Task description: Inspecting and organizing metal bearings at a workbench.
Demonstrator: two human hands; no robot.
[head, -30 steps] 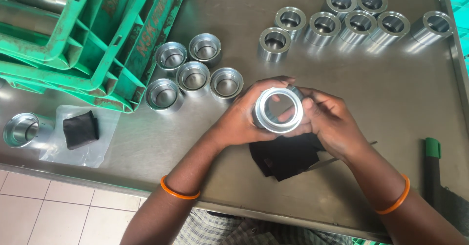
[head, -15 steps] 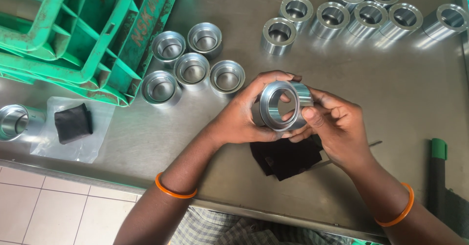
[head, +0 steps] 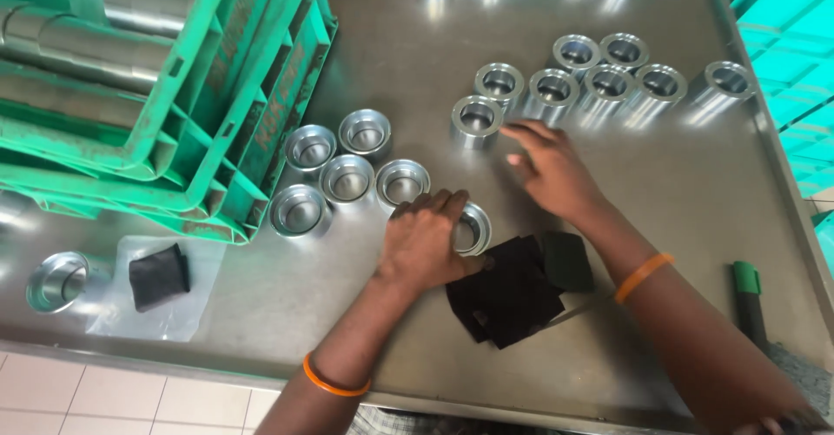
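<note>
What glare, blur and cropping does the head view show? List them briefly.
Head view: long bright streaks of reflection trail from the metal rings across the steel table; the right hand is slightly motion-blurred at its fingertips, while the left hand on a metal ring looks sharper; the green crates are cropped by the frame edge; lighting is even, with soft shadows.

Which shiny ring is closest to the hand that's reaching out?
The ring at the near-left end of the far group. The right hand has its fingertips just beside it; the other rings sit farther back.
</note>
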